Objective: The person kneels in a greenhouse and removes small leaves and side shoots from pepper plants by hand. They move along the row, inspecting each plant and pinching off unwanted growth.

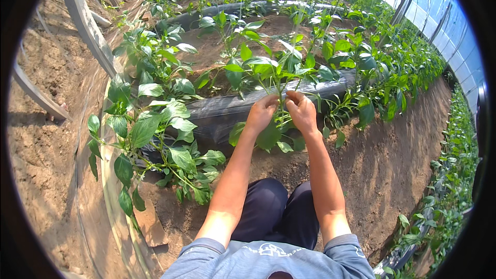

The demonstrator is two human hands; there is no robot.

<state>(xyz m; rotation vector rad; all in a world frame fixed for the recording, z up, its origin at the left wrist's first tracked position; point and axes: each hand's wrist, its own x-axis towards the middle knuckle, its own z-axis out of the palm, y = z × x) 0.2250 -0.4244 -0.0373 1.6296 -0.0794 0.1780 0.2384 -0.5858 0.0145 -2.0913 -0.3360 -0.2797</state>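
Both my hands are at the stem of a leafy pepper plant (279, 81) that grows from a bed covered with black plastic mulch film (221, 106). My left hand (263, 111) is on the left side of the stem, its fingers curled and bent toward it. Just to the right, my right hand (301, 109) has thumb and forefinger close together by the same stem. Whether either hand pinches a shoot or the stem is too small to tell. Broad leaves spread above my fingers, and lower leaves (269, 136) hang below and between my wrists.
A large pepper plant (145, 131) leans out at the left, beside pale pipes (110, 186) on the soil. Curved greenhouse frame posts (83, 19) rise at upper left. Thin strings hang over the rows behind. Plastic sheeting (457, 27) walls the right, past a soil path (391, 162).
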